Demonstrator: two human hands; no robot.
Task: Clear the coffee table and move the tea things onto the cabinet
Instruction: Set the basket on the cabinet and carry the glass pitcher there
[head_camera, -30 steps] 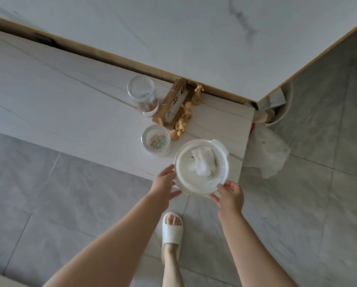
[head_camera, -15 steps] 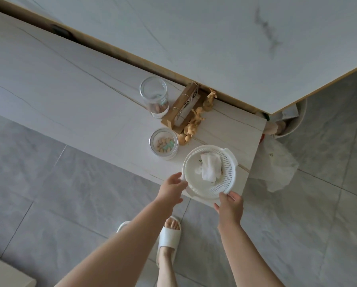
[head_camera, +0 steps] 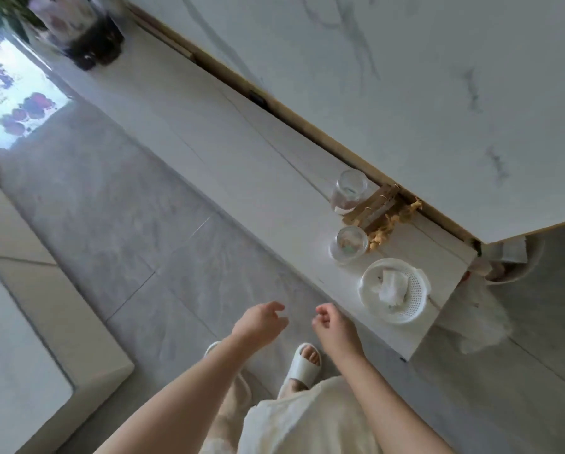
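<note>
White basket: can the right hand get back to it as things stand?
Probably yes. The right hand hangs empty near the cabinet edge, and nothing lies between it and the basket.

Home living room, grey tiled floor (head_camera: 117, 224), low marble-look cabinet (head_camera: 241, 152), house slippers (head_camera: 302, 367), potted plant (head_camera: 77, 24)

White perforated basket (head_camera: 415, 299), white tissue (head_camera: 393, 286) inside; white grey-veined cabinet top (head_camera: 241, 165); grey floor tiles (head_camera: 117, 231); white slipper (head_camera: 302, 368)

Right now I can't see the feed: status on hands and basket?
Left hand and right hand empty, off the basket. Basket with tissue sits on cabinet beside two jars. Nothing in the way.
</note>
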